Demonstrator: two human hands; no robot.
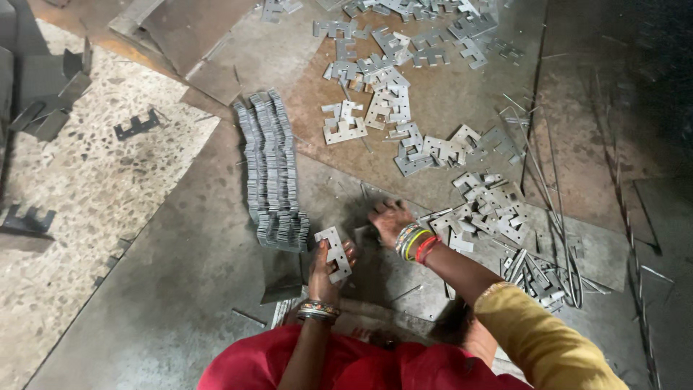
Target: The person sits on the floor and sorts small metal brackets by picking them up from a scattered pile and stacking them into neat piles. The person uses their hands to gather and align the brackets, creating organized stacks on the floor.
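My left hand (326, 273) grips a flat grey stamped metal plate (334, 253) with notches and small holes, held just right of the near end of a long stacked row of the same plates (271, 170) lying on edge on the floor. My right hand (388, 219), with coloured bangles on the wrist, rests palm down on the metal sheet floor, fingers spread, beside a loose pile of plates (491, 209). Whether a plate lies under it is hidden.
More loose plates (390, 87) are scattered farther off over rusty metal sheets (447, 108). Thin metal strips and offcuts (548, 278) lie at the right. A speckled stone floor (94, 180) with dark brackets is at the left.
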